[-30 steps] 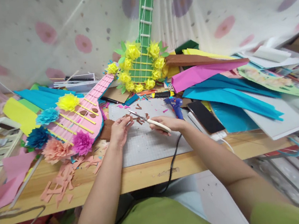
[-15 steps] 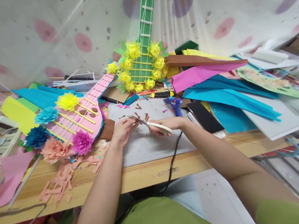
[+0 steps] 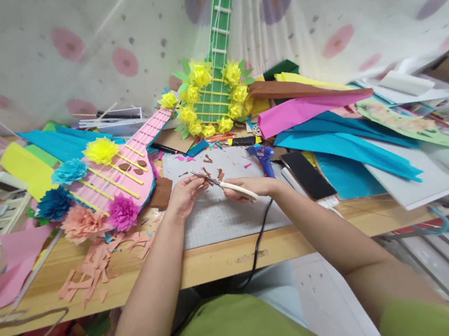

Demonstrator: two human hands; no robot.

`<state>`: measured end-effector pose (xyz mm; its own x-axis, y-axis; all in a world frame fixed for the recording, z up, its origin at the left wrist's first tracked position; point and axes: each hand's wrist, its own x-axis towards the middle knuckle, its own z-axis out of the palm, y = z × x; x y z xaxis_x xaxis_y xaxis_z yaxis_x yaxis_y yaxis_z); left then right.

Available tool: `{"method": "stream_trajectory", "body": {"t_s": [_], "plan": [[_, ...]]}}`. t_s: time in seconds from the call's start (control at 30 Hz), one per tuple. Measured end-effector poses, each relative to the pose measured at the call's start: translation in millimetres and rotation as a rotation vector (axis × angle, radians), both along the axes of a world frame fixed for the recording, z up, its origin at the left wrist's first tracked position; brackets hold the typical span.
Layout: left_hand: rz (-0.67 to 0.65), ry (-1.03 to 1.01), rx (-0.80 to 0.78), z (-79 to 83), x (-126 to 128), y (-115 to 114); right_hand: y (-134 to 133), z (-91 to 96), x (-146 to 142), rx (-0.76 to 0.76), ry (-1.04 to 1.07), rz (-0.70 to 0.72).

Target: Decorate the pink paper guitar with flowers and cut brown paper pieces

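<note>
White-handled scissors (image 3: 241,190) are gripped in my right hand (image 3: 253,185), blades pointing left over the grey cutting mat (image 3: 216,226). My left hand (image 3: 185,196) is closed in a pinch at the blade tips, on what looks like a small piece of brown paper, mostly hidden by the fingers and blades. Small brown paper scraps (image 3: 208,159) lie on the mat just beyond the hands. Close to my left hand, at the mat's left edge, is a folded brown paper piece (image 3: 161,194).
A pink paper guitar (image 3: 118,179) with paper flowers lies left; a green one (image 3: 213,98) leans behind. Right of the mat are a blue glue gun (image 3: 265,160), a phone (image 3: 308,174) and coloured paper sheets (image 3: 343,140). Peach scraps (image 3: 90,271) lie front left. A black cable (image 3: 258,250) crosses the table edge.
Both hands stay almost where they were, with the scissors still between them at the left fingertips. The scissors and right hand have shifted only very slightly.
</note>
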<state>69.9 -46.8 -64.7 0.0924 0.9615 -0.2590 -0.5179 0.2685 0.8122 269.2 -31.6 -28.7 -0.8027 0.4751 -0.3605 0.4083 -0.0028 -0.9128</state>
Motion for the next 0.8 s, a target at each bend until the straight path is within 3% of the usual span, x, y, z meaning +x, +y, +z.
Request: {"method": "stream_trajectory", "body": {"t_s": [0.17,0.6,0.8], "plan": [[-0.020,0.023,0.003,2.1,1,-1,0,0.7,4,-0.031,-0.030,-0.052],[-0.104,0.058,0.034,-2.0,-3,-1,12,-4.3,16,-0.129,-0.021,-0.013],[-0.012,0.031,0.049,3.1,1,-3,7,-3.6,14,0.042,-0.013,-0.084]]}}
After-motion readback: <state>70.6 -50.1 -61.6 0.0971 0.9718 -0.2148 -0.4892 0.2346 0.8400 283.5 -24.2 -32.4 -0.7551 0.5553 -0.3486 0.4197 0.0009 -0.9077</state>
